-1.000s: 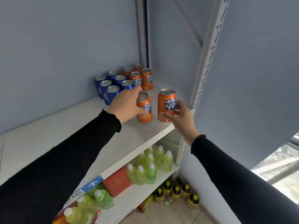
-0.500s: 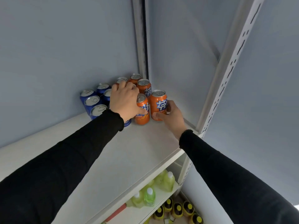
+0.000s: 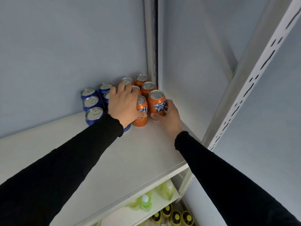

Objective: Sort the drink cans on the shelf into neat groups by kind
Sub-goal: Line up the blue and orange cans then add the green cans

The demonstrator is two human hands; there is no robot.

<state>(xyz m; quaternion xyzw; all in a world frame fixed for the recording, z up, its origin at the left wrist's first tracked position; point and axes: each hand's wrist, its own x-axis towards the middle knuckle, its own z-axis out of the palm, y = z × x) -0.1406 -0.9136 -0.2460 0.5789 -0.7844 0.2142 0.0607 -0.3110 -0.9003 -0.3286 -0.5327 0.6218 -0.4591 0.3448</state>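
Two groups of cans stand in the back right corner of the white shelf (image 3: 101,162). Several blue cans (image 3: 93,117) are on the left and several orange cans (image 3: 147,87) on the right, against the wall post. My left hand (image 3: 124,106) grips an orange can (image 3: 141,114) at the front of the orange group, thumb across its label, and hides part of the blue cans behind it. My right hand (image 3: 168,116) holds another orange can (image 3: 157,103) just to the right, fingers curled round its side. Both cans stand upright on the shelf, next to each other.
A grey back wall and side panel close the corner. A perforated white upright (image 3: 254,82) runs along the shelf's right front edge. Below are green bottles (image 3: 145,201) on a lower shelf and yellow-capped dark bottles (image 3: 175,216) on the floor.
Both hands carried their orange cans from the shelf's front edge back to the corner. The cans now stand in front of the other orange cans.
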